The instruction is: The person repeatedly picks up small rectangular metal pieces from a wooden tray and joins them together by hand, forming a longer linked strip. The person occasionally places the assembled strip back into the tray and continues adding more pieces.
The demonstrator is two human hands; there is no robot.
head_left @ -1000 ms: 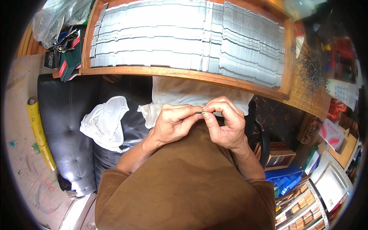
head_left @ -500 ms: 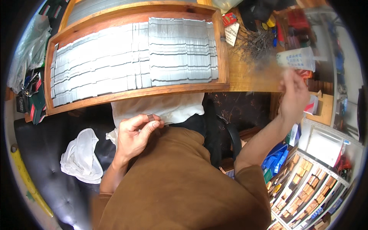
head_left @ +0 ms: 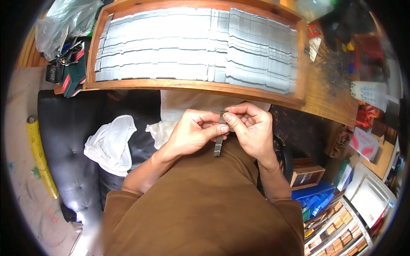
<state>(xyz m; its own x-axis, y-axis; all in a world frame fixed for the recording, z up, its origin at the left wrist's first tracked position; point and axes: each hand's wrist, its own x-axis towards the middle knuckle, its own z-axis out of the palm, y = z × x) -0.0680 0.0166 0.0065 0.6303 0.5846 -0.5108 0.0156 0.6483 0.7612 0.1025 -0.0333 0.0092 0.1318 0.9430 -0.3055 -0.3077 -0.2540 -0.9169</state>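
My left hand (head_left: 190,133) and my right hand (head_left: 253,132) meet in front of my brown shirt. Between the fingertips of both is a narrow, dark grey, metal-looking strip (head_left: 218,148) with notched edges. Its lower end hangs below my left thumb; the upper end is pinched by my right thumb and fingers. Whether it is one piece or several thin ones pressed together, I cannot tell. Beyond the hands lies a wooden tray (head_left: 179,86), packed with rows of thin silver-grey metal pieces (head_left: 260,51). Neither hand touches the tray.
A plastic cup (head_left: 369,94) lies at the right by a heap of dark thin metal bits (head_left: 335,70). White cloth (head_left: 113,147) rests on the black padded seat (head_left: 62,136). Left are a yellow tube (head_left: 39,158) and plastic bag (head_left: 64,30); lower right, a rack of small blocks (head_left: 341,234).
My right hand has come from beside the cup back to my left hand and now grips the strip too. The cup has gone from tilted near that hand to lying apart. The view has shifted.
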